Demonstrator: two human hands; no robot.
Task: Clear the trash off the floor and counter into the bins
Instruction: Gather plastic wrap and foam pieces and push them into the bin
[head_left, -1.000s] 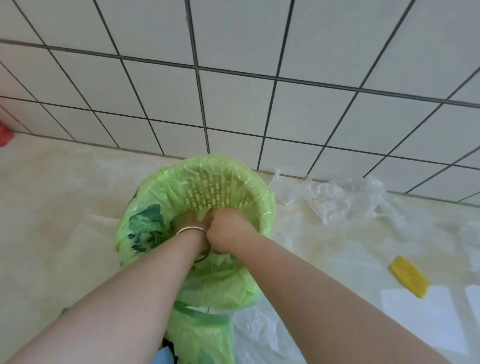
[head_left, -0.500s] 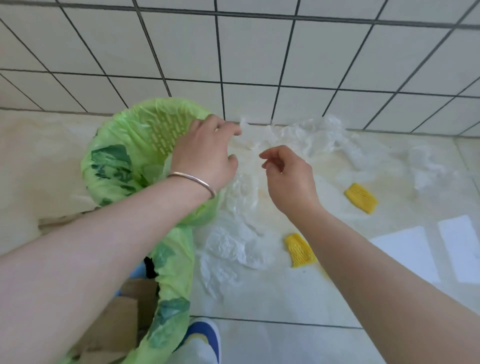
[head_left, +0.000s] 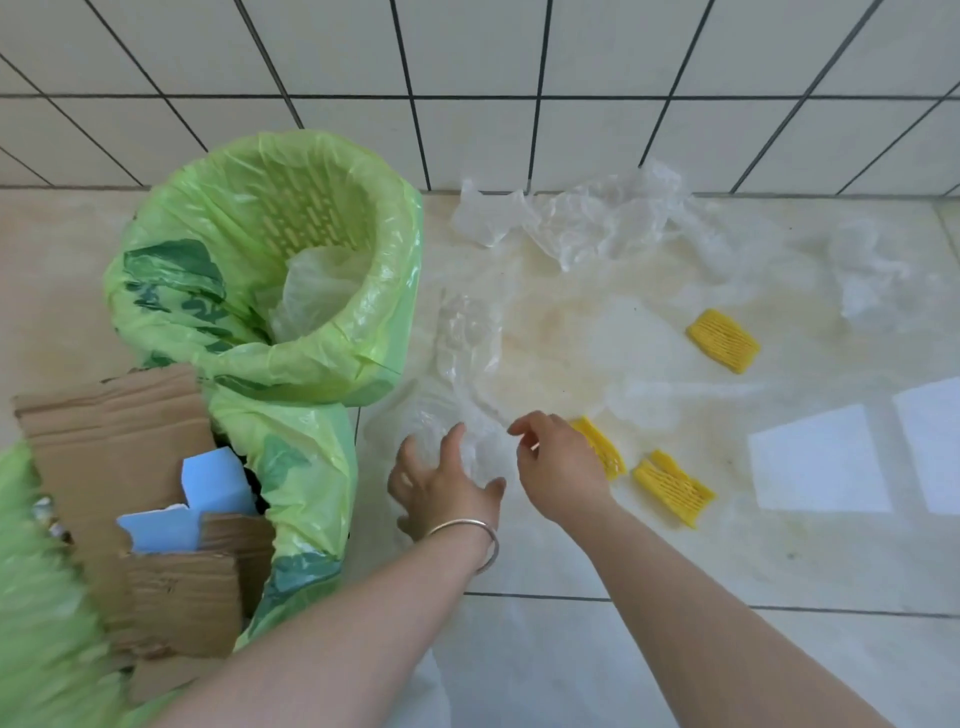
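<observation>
A bin lined with a green bag (head_left: 395, 291) stands on the floor at the left, with clear plastic inside it. Crumpled clear plastic film (head_left: 465, 358) lies on the tiles right of the bin. My left hand (head_left: 441, 483), with a bangle on the wrist, hovers open over the near end of that film. My right hand (head_left: 558, 465) is beside it, fingers apart, holding nothing. Another heap of clear plastic (head_left: 582, 218) lies by the wall. Three yellow foam nets lie on the floor: one (head_left: 602, 447) under my right hand, one (head_left: 672, 488) beside it, one (head_left: 723, 340) farther right.
A second green-lined bin (head_left: 47, 597) at the lower left holds torn cardboard (head_left: 119, 441) and a blue box (head_left: 208, 483). A white tiled wall (head_left: 519, 78) runs along the back. More thin plastic (head_left: 872, 270) lies at the far right.
Both hands have come out of the green bin and dropped down to the floor right of it, over the clear film. My view has tilted down and back.
</observation>
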